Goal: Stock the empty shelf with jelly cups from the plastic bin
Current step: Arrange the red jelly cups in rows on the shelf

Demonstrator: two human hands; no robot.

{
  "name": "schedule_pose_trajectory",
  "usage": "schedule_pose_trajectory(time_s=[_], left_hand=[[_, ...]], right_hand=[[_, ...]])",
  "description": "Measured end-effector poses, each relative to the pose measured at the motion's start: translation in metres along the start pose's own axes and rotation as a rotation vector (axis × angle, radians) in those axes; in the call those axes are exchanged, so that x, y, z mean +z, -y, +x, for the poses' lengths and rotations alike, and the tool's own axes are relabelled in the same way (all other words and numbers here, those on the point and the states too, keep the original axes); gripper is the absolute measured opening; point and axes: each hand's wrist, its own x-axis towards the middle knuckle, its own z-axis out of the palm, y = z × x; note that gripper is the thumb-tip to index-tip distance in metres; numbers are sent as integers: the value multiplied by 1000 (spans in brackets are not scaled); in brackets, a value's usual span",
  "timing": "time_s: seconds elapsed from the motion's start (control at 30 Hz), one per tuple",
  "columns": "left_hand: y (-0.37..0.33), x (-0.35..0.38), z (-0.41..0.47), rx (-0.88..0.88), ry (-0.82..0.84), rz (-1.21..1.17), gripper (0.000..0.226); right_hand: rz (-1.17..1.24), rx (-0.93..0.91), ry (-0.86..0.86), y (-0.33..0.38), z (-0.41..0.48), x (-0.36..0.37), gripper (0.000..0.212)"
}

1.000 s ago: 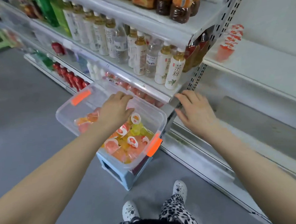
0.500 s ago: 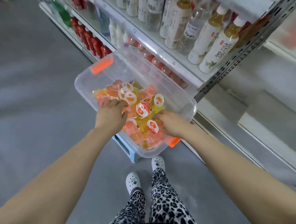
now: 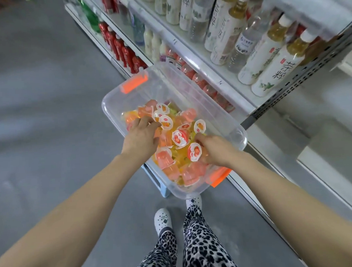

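1. Left hand (image 3: pixel 142 135): fingers curled down into the pile; cannot tell if anything is gripped.
2. Clear bin (image 3: pixel 221 118) holds loose jelly cups (image 3: pixel 179 137) in orange, pink and yellow, well below the rim.
3. Right hand (image 3: pixel 215 149) grips one red-lidded cup.
4. Judgement: take cups by their sides, not the foil lids. Empty shelf (image 3: pixel 315 137) lies right.
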Motion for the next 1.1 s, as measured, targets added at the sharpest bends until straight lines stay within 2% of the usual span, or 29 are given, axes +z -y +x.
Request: schedule_pose_trajectory(time_s=[0.07,0.13,0.23,0.3,0.43,0.6,0.7,0.87,1.1], left_hand=[[9,-8,13,-60,52,44,51],[18,-16,26,-111,195,119,58],[20,-16,39,-38,367,303,62],[18,-13,44,-19,385,331,62],[16,-10,48,-67,366,222,55],[12,-16,39,-13,328,134,51],[2,-24,29,48,254,76,49],[-24,-41,19,159,102,-28,49],[-74,-64,14,340,-24,-167,52]], right_hand=[[96,61,-107,-2,-5,-4,53],[196,114,-209,-4,-11,-5,57],[241,161,-323,-6,-17,-2,62],[231,155,-341,-7,-19,3,62],[169,163,-305,-5,-17,8,58],[267,172,-369,-3,-22,2,60],[284,138,-414,0,-30,-3,61],[246,123,-535,4,-51,-21,44],[245,178,-728,4,-102,-61,48]])
